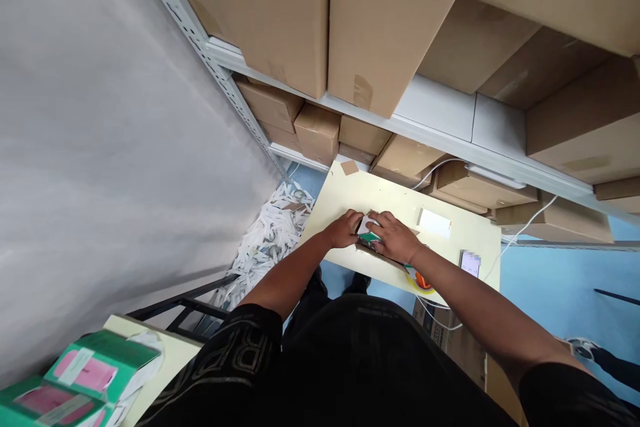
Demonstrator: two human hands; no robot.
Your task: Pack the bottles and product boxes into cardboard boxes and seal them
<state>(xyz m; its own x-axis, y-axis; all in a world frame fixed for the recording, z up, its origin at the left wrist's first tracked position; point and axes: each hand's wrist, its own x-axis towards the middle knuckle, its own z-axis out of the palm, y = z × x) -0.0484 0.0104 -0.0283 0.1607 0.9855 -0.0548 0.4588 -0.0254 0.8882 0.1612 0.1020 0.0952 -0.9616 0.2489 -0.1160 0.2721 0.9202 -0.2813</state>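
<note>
Both of my hands rest together on a small package [369, 236] with a white and green face, lying on a pale yellow table [385, 203]. My left hand [345, 229] curls around the package's left end with bent fingers. My right hand [395, 238] presses down on its right side and top, fingers bent over it. A flat brown cardboard piece [380, 257] lies under the package. Most of the package is hidden by my fingers.
On the table lie a white card [434, 222], a phone [470, 263], an orange tape roll [421, 279] and a cardboard scrap [349, 167]. Brown boxes [380, 20] fill the metal shelves behind. White paper strips [270, 237] litter the floor left. Green and pink packets [83, 377] sit lower left.
</note>
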